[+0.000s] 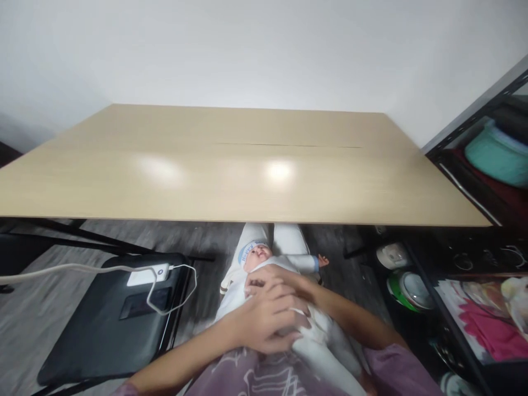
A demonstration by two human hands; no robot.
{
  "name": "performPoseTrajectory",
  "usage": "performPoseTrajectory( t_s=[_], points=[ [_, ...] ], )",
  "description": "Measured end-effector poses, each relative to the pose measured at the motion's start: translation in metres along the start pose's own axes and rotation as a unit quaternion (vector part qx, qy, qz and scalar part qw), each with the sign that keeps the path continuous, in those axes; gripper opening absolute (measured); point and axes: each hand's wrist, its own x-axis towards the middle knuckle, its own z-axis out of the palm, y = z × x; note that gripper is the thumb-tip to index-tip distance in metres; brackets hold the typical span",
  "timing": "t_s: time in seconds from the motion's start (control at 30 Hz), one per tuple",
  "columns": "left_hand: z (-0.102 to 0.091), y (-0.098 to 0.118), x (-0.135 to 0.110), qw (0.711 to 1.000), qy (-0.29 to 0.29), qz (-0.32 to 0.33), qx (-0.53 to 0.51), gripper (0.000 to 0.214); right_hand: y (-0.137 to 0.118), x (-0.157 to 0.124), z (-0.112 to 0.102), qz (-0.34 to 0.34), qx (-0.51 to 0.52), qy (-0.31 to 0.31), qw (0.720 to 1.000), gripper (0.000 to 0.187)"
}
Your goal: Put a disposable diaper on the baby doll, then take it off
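Now the left hand (268, 322) and right hand (270, 278) lie on the baby doll (317, 338), bench (231, 190) at twelve o'clock; whether fingers (284, 318) grip, nobody can tell.

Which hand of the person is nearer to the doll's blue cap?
Right. The right hand rests on the upper body of the doll, just below its cap; the left hand is farther from the cap, lower in view.
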Motion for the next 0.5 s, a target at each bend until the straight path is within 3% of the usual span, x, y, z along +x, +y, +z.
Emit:
performPoseTrajectory(
  t_s=[0.07,0.13,0.23,0.33,0.4,0.5],
  points=[
    [0.024,-0.001,-0.002,0.995,0.049,0.064,0.063,0.021,-0.002,-0.002,-0.007,-0.019,0.033,-0.011,0.999,0.028],
    [0.037,-0.003,-0.006,0.987,0.102,0.081,0.090,0.017,-0.003,-0.005,-0.014,-0.036,0.088,0.012,0.995,0.031],
    [0.035,-0.003,-0.010,0.990,0.125,0.021,0.070,0.019,0.000,-0.018,-0.027,-0.016,0.181,0.095,0.979,0.031],
    [0.024,-0.001,-0.010,0.990,0.122,-0.057,0.048,0.029,0.011,-0.045,-0.044,0.041,0.193,0.175,0.965,0.029],
    [0.023,-0.001,-0.009,0.988,0.118,-0.091,0.031,0.036,0.021,-0.070,-0.056,0.072,0.159,0.197,0.965,0.027],
    [0.028,-0.001,-0.005,0.985,0.118,-0.128,-0.006,0.036,0.033,-0.112,-0.067,0.132,0.098,0.184,0.969,0.024]
  ],
)
